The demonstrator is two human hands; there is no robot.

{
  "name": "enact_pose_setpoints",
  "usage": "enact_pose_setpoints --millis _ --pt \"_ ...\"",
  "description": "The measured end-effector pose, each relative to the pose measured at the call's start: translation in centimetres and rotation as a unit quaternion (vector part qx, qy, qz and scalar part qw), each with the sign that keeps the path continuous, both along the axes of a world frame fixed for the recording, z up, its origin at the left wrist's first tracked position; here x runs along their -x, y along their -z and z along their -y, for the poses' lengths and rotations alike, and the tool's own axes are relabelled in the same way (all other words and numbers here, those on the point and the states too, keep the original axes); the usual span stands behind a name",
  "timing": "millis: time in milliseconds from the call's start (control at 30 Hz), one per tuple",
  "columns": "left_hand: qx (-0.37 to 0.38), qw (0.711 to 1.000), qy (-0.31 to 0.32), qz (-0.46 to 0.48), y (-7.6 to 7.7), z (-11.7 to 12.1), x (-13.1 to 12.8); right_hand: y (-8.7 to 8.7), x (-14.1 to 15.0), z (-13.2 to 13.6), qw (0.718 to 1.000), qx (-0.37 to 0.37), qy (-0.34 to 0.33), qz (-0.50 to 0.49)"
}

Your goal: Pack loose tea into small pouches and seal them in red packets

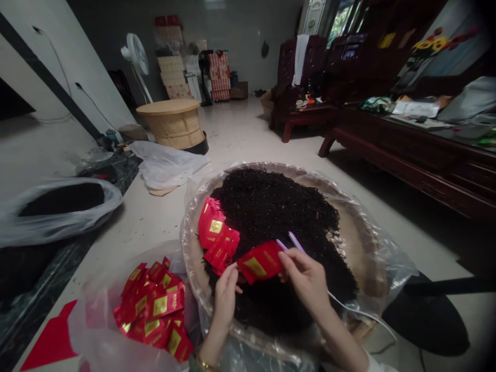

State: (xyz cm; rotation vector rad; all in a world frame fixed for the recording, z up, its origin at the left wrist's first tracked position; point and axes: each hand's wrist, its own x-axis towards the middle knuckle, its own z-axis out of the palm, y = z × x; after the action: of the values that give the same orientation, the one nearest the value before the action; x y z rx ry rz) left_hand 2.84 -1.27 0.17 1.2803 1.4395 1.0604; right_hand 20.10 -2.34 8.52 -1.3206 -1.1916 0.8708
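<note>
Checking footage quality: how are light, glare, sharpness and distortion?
All head view: deep shadow under the wooden table; glints on the clear plastic; dark leaves lose detail between left hand and right hand; print on the red packet too soft to read; left wall slanting, upper right corner blackened.

- A small, shiny red packet (261,262) with a gold patch is held flat side up, a little tilted, above the dark heap. One end is pinched by the left hand (227,292), the other by the right hand (308,279).
- A light purple tool (296,242) with two thin arms is seen just behind the right hand, its arms spread apart. Its grip is hidden.
- Thin, black bits (275,201) are heaped in a big, round tray (362,227).
- More red packets (219,235) are piled at the tray's left side, partly on the black bits.
</note>
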Motion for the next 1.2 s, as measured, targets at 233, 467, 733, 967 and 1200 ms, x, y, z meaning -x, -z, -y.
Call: enact_pose_setpoints --millis 233,467,733,967,1200 --pt "-0.121 0.972 -0.006 -0.204 0.9 -3.3 2.9 -0.8 3.7 -0.2 0.975 -0.033 -0.212 0.059" --pt "-0.123 0.939 -0.001 -0.321 2.9 -8.1 5.4 6.3 -2.1 -0.6 0.929 -0.069 -0.01 0.364" --pt "-0.117 0.937 0.002 -0.329 2.1 -7.4 5.1 10.4 -6.8 -1.2 0.877 -0.015 0.086 0.473" --pt "-0.081 0.973 -0.037 -0.212 0.5 -6.9 5.6 8.9 -8.7 -2.1 0.884 -0.022 0.156 0.44" --pt "-0.029 0.998 -0.061 0.008 -1.2 -4.2 2.2 6.6 -1.8 -0.2 0.993 -0.012 -0.002 0.119"
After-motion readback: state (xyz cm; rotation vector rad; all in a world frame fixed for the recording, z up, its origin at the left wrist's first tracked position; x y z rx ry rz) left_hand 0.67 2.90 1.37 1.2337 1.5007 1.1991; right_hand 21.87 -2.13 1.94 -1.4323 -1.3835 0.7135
